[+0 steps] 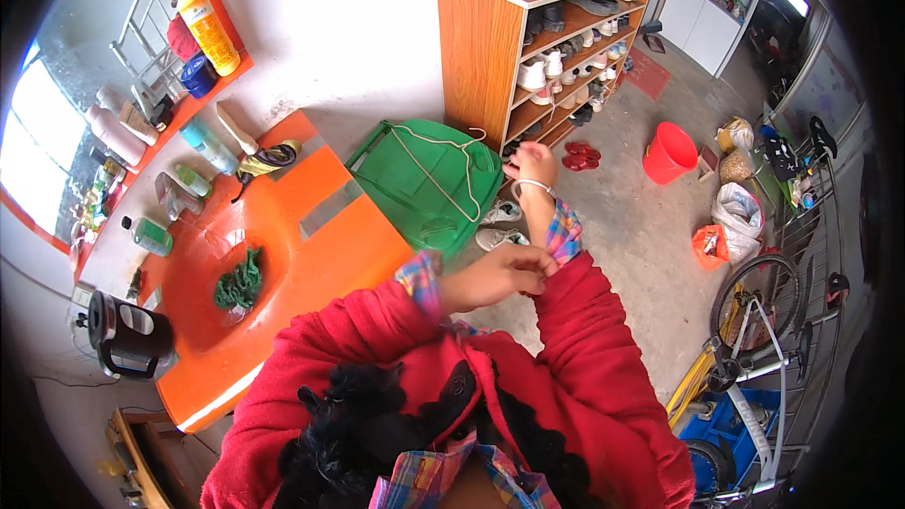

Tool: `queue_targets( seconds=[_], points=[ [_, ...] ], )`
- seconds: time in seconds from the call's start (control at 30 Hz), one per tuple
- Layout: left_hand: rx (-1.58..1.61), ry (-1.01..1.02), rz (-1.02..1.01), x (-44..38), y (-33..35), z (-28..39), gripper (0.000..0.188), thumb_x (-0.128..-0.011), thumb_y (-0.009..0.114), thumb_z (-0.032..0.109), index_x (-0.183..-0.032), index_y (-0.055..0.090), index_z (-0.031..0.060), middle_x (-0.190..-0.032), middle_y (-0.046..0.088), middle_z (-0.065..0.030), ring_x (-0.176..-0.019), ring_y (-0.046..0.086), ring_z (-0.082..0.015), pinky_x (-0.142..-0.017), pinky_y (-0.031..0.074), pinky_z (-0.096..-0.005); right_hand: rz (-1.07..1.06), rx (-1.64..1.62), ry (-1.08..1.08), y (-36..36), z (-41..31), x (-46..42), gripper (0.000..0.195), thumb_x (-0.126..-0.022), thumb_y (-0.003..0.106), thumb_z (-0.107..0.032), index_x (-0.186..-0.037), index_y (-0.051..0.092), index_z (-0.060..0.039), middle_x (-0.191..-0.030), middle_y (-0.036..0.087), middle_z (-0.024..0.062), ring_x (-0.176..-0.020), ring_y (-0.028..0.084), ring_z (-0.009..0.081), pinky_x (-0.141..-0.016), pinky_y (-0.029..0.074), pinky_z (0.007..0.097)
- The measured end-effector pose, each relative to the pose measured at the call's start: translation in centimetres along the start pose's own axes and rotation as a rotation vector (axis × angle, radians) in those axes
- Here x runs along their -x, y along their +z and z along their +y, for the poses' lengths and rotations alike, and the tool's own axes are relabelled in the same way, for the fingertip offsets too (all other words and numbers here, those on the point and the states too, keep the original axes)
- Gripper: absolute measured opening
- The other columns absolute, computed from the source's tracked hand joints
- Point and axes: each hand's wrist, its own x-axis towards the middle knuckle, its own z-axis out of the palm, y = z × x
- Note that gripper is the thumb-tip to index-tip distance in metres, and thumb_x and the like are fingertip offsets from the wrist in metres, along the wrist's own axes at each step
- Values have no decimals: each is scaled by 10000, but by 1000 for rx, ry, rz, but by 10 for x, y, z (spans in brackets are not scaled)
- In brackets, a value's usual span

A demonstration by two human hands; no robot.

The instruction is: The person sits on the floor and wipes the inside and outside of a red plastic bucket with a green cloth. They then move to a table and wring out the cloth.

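My left hand (495, 277) reaches across my body, its fingers pinching the edge of the red fleece sleeve (581, 297) on my right forearm. From that sleeve sticks out a plaid shirt cuff (564, 230). My right hand (535, 166) is raised with fingers loosely bent and holds nothing that I can see. A pale bangle (532, 185) circles its wrist. To the left is an orange washbasin (353, 240) with a wet, dark green cloth (240, 279) in its bowl. Beyond my hands a wire clothes hanger (433, 173) lies on a green bin lid (396, 191).
A wooden shoe rack (475, 56) stands ahead, its shelves full of shoes. A red bucket (668, 155) and red slippers (581, 156) are on the floor. At right stands a bicycle (755, 325). Bottles and a black kettle (134, 336) line the basin's left side.
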Motion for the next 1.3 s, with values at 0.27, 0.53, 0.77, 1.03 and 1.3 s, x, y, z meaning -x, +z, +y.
queue_targets(
  seconds=[0.27,0.53,0.77,1.03,1.3],
  points=[
    [414,96,190,33,-74,-10,327,-863,517,163,-1150,506,8,-1083,580,-130,-970,550,-199,-846,430,-310,-814,-759,319,62,-106,115,201,-830,536,-155,-965,530,-6,-956,565,122,-841,584,285,-674,515,429],
    [125,105,98,40,-62,-26,343,-895,486,121,-1225,452,32,-1306,415,-96,-1192,384,-192,-993,312,-310,-967,-818,565,86,-99,144,157,-834,538,-187,-913,556,-52,-927,577,81,-835,578,233,-707,492,397],
    [182,101,92,41,-66,-29,349,-890,494,128,-1224,453,35,-1294,427,-93,-1179,397,-191,-985,322,-312,-1111,-860,543,94,-93,158,174,-865,489,-179,-959,553,-46,-977,570,99,-854,568,224,-716,470,375],
    [168,97,102,36,-68,-24,356,-884,504,136,-1222,455,39,-1281,440,-90,-1164,412,-189,-976,333,-314,-1117,-716,596,93,-88,169,156,-862,495,-168,-958,538,-52,-966,568,92,-831,571,194,-678,476,355],
    [168,121,118,36,-69,-28,362,-878,514,144,-1221,456,43,-1267,453,-87,-1149,427,-188,-967,345,-317,-1113,-695,654,95,-76,175,140,-842,522,-139,-946,548,-48,-927,583,94,-808,586,222,-682,485,371]
  ],
)
